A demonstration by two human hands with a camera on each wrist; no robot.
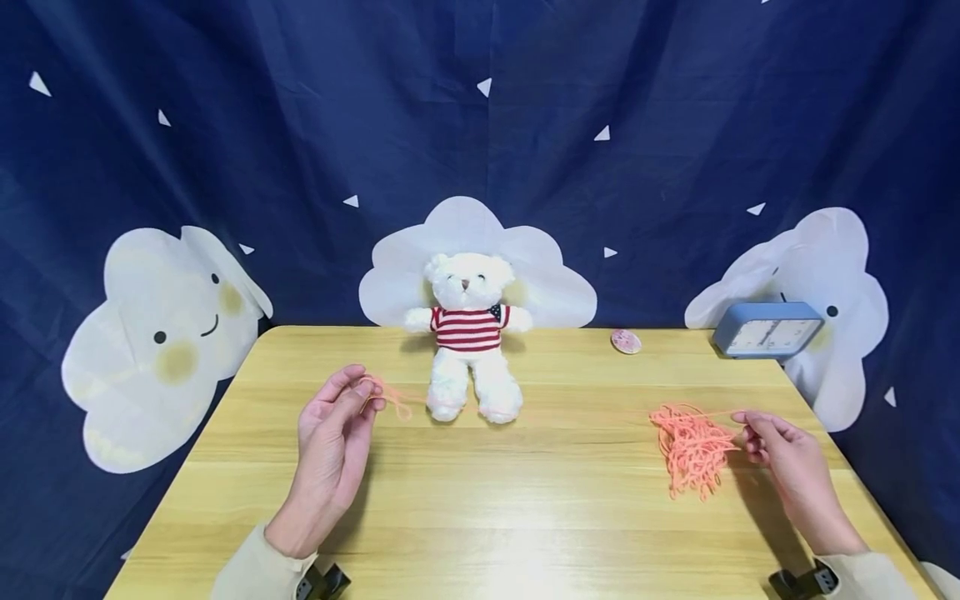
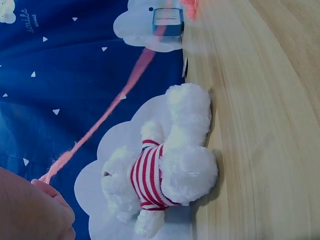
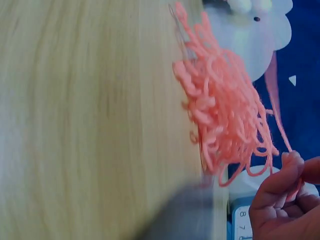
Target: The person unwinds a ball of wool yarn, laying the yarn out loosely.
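Over the table's left half, my left hand point(image 1: 333, 442) pinches an end of orange yarn point(image 1: 390, 396) between thumb and fingertips, with a small loop dangling. A blurred strand of it point(image 2: 105, 115) runs off toward the right in the left wrist view. On the right, my right hand point(image 1: 795, 467) pinches the same strand beside a tangled orange yarn bundle point(image 1: 690, 454). Many loose loops hang from that bundle point(image 3: 225, 110) in the right wrist view, close by the fingertips. Behind the strand, between the hands, sits a white teddy bear point(image 1: 467, 329) in a red-striped shirt.
A blue clock point(image 1: 768, 327) stands at the table's back right corner. Left of it lies a small round pink item point(image 1: 626, 342). The wooden table point(image 1: 525, 500) backs onto a dark blue curtain point(image 1: 420, 100) with white clouds.
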